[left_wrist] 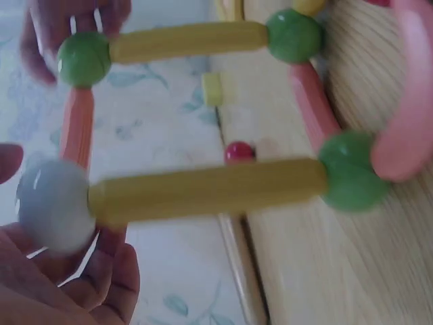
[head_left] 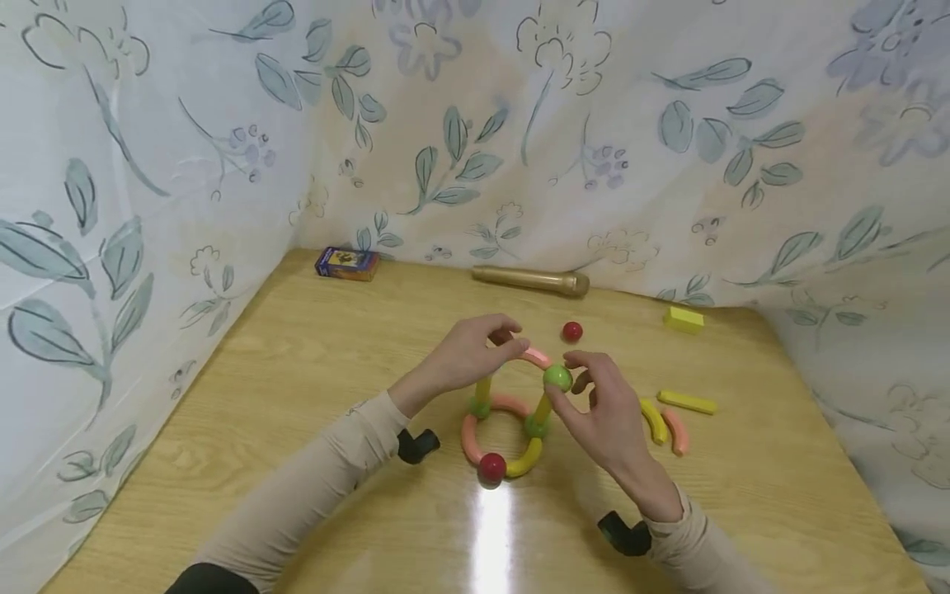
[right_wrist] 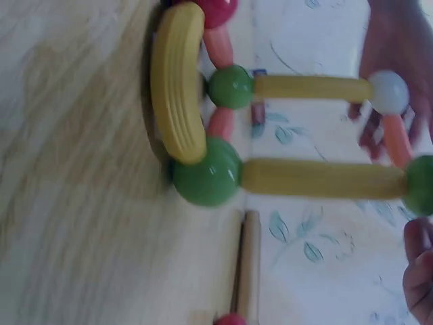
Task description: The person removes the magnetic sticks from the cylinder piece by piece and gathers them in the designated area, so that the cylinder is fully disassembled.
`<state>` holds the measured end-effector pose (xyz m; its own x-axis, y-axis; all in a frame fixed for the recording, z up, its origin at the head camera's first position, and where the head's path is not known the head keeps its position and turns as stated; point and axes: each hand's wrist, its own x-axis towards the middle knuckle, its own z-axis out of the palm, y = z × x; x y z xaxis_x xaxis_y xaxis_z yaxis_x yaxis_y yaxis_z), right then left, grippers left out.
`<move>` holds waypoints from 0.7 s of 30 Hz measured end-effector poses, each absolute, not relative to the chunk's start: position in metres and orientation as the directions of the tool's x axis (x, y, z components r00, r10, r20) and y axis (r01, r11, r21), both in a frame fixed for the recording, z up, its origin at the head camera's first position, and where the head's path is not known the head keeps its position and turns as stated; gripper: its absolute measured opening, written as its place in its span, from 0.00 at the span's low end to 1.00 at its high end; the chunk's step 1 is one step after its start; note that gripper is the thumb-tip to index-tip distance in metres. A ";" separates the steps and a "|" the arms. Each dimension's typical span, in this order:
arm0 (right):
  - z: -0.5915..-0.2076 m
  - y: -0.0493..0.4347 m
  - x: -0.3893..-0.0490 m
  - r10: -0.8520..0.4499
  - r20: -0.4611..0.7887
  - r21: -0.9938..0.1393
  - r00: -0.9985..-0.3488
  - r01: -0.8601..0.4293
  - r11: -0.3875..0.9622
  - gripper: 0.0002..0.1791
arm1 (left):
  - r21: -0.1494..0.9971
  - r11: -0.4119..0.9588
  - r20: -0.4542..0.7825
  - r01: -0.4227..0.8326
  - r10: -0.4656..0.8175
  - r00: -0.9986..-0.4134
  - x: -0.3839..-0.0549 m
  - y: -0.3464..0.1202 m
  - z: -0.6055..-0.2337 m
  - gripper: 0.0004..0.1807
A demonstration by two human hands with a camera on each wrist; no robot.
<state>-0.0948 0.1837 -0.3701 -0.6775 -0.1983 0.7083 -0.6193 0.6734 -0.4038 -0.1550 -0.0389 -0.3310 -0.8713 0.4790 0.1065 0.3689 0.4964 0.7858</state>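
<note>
A ball-and-stick construction stands on the table. Its base ring has pink and yellow curved rods, a red ball (head_left: 493, 468) in front and green balls (left_wrist: 355, 170) at the sides. Two yellow rods (left_wrist: 210, 189) rise from the ring, and a pink curved rod (head_left: 536, 357) joins their tops. My left hand (head_left: 475, 353) curls around the white ball (left_wrist: 57, 204) on the left upright; in the head view the hand hides that ball. On the other upright, the thumb and fingers of my right hand (head_left: 604, 412) pinch the upper green ball (head_left: 557, 379).
Right of the construction lie a yellow curved rod (head_left: 654, 421), a pink curved rod (head_left: 676, 431) and a straight yellow rod (head_left: 687, 403). Farther back are a loose red ball (head_left: 572, 332), a yellow block (head_left: 684, 320), a gold microphone (head_left: 530, 280) and a small printed box (head_left: 346, 263), near the floral cloth.
</note>
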 end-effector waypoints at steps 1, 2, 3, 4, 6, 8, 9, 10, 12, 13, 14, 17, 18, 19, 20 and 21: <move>-0.373 0.180 -0.095 -0.209 0.704 -0.384 -0.678 -0.612 0.691 0.22 | 0.778 0.502 0.100 0.377 0.495 -0.863 -0.155 -0.035 -0.332 0.23; -0.376 0.177 -0.096 -0.216 0.703 -0.368 -0.677 -0.607 0.705 0.22 | 0.772 0.503 0.100 0.388 0.507 -0.856 -0.155 -0.033 -0.334 0.21; -0.378 0.175 -0.097 -0.219 0.707 -0.355 -0.672 -0.606 0.712 0.22 | 0.770 0.497 0.111 0.401 0.514 -0.851 -0.155 -0.031 -0.336 0.19; -0.380 0.173 -0.098 -0.220 0.710 -0.349 -0.669 -0.605 0.716 0.22 | 0.770 0.485 0.127 0.415 0.520 -0.844 -0.154 -0.029 -0.338 0.17; -0.381 0.171 -0.099 -0.216 0.716 -0.342 -0.664 -0.603 0.721 0.20 | 0.772 0.459 0.161 0.439 0.527 -0.834 -0.154 -0.028 -0.340 0.13; -0.381 0.170 -0.100 -0.213 0.721 -0.339 -0.660 -0.604 0.722 0.19 | 0.771 0.448 0.179 0.452 0.529 -0.829 -0.154 -0.027 -0.342 0.12; -0.380 0.170 -0.100 -0.212 0.721 -0.338 -0.659 -0.602 0.723 0.19 | 0.771 0.444 0.183 0.456 0.531 -0.827 -0.154 -0.027 -0.342 0.12; -0.380 0.170 -0.100 -0.213 0.721 -0.336 -0.660 -0.601 0.725 0.18 | 0.771 0.443 0.183 0.458 0.535 -0.825 -0.154 -0.027 -0.341 0.12; -0.379 0.170 -0.101 -0.215 0.718 -0.334 -0.662 -0.598 0.728 0.18 | 0.761 0.451 0.182 0.467 0.543 -0.820 -0.154 -0.026 -0.341 0.12; -0.379 0.170 -0.101 -0.216 0.716 -0.333 -0.664 -0.597 0.730 0.17 | 0.757 0.455 0.178 0.468 0.546 -0.819 -0.153 -0.026 -0.340 0.12; -0.379 0.170 -0.101 -0.216 0.714 -0.333 -0.666 -0.595 0.731 0.17 | 0.753 0.457 0.179 0.473 0.549 -0.816 -0.153 -0.026 -0.340 0.12; -0.379 0.170 -0.101 -0.217 0.709 -0.337 -0.671 -0.593 0.731 0.17 | 0.746 0.472 0.166 0.470 0.551 -0.818 -0.153 -0.025 -0.339 0.11; -0.379 0.170 -0.101 -0.217 0.707 -0.339 -0.673 -0.592 0.731 0.17 | 0.745 0.477 0.161 0.466 0.550 -0.820 -0.153 -0.024 -0.339 0.11; -0.379 0.170 -0.101 -0.216 0.705 -0.342 -0.676 -0.590 0.731 0.17 | 0.745 0.480 0.156 0.463 0.549 -0.821 -0.152 -0.024 -0.339 0.11; -0.379 0.170 -0.101 -0.214 0.702 -0.345 -0.679 -0.588 0.731 0.17 | 0.745 0.483 0.151 0.460 0.549 -0.822 -0.152 -0.023 -0.339 0.11; -0.379 0.170 -0.101 -0.213 0.701 -0.348 -0.681 -0.587 0.731 0.17 | 0.745 0.486 0.147 0.458 0.550 -0.822 -0.153 -0.023 -0.339 0.11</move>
